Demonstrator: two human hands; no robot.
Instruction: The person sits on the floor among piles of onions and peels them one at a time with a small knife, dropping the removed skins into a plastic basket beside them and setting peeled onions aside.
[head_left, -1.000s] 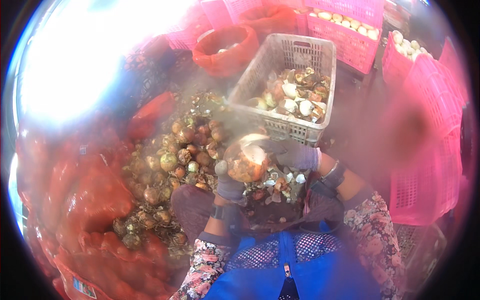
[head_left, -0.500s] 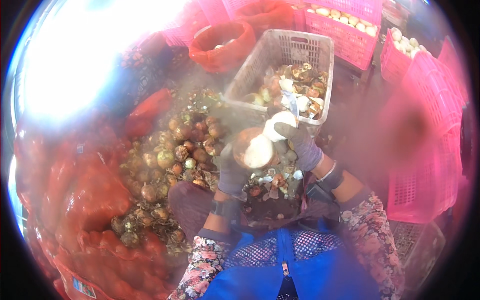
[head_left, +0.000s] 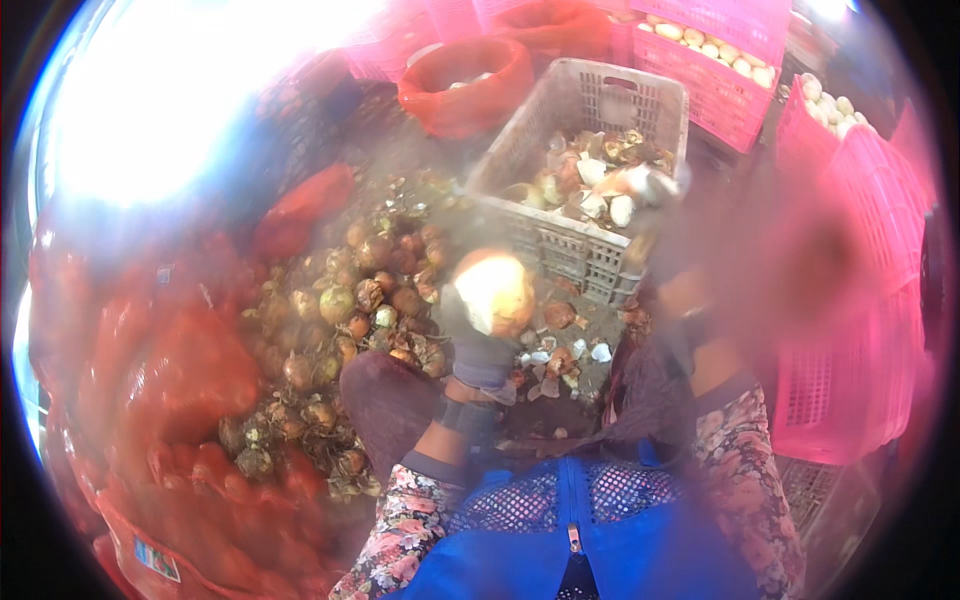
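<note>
My left hand (head_left: 478, 345), gloved in grey, is closed around a partly peeled onion (head_left: 496, 292) whose pale flesh faces up. My right hand (head_left: 680, 295) is smeared by motion beside the near right corner of a whitish-grey plastic crate (head_left: 560, 240); its fingers cannot be made out. A blurred white shape (head_left: 652, 185) shows over the crate's right rim, too smeared to name. Onion skins and white pieces (head_left: 605, 180) lie inside the crate. Left of my left hand spreads a heap of unpeeled onions (head_left: 370, 270).
Red mesh sacks (head_left: 190, 390) bulge along the left. Pink crates (head_left: 850, 340) stand stacked on the right; another pink crate (head_left: 700, 85) at the back holds pale onions. Behind the heap stands an open red sack (head_left: 465, 100). Skin scraps (head_left: 560, 365) litter the ground. Haze blurs the right side.
My right hand has moved right, away from the onion in my left hand, and is now blurred. The white onion piece it held has left the left hand's side. The left hand keeps its onion.
</note>
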